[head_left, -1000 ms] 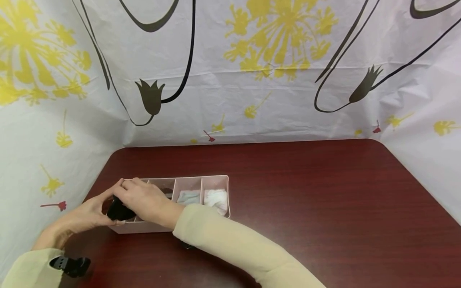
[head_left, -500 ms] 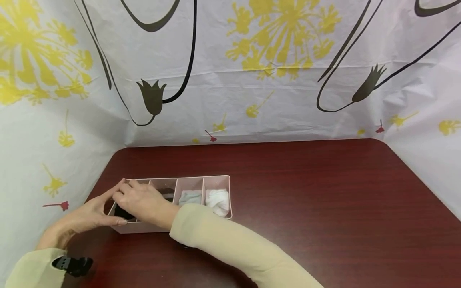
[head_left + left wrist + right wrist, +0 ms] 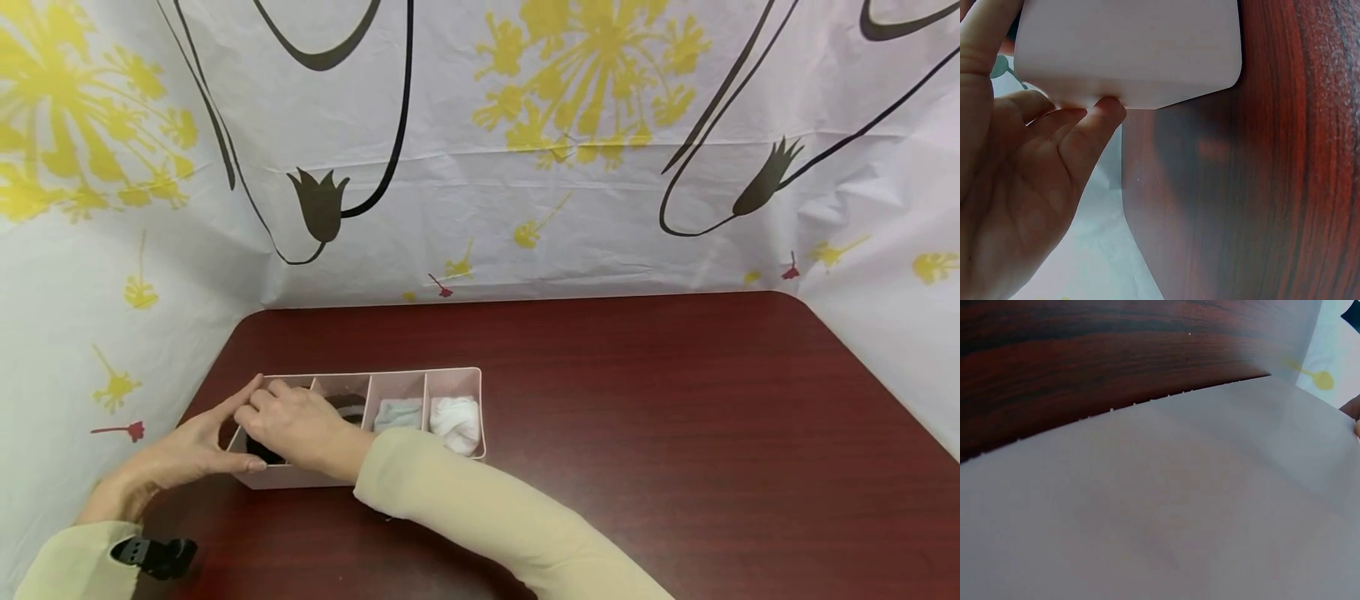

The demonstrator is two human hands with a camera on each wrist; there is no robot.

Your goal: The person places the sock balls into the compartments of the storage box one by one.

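Observation:
A pale pink divided box (image 3: pixel 444 382) stands on the table's left side, with its plain outer wall (image 3: pixel 1147 506) filling much of the right wrist view. My left hand (image 3: pixel 183 450) holds its left end, thumb at the front edge and fingers at the back corner. In the left wrist view, this hand (image 3: pixel 1032 162) touches the box end (image 3: pixel 1129 44). My right hand (image 3: pixel 296 425) reaches over the front wall into the left part of the box. Its fingertips are hidden, down at a black cloth bundle (image 3: pixel 262 450) in the leftmost compartment.
Further compartments hold a dark striped cloth (image 3: pixel 348 407), a light grey cloth (image 3: pixel 399 413) and a white cloth (image 3: pixel 455 425). A black strap device (image 3: pixel 157 557) sits at my left wrist. The dark red table (image 3: pixel 675 433) is bordered by a patterned white sheet (image 3: pixel 442 192).
The black cloth bundle, earlier raised above the rim in my right hand, has gone down into the leftmost compartment. The left hand stays on the box end.

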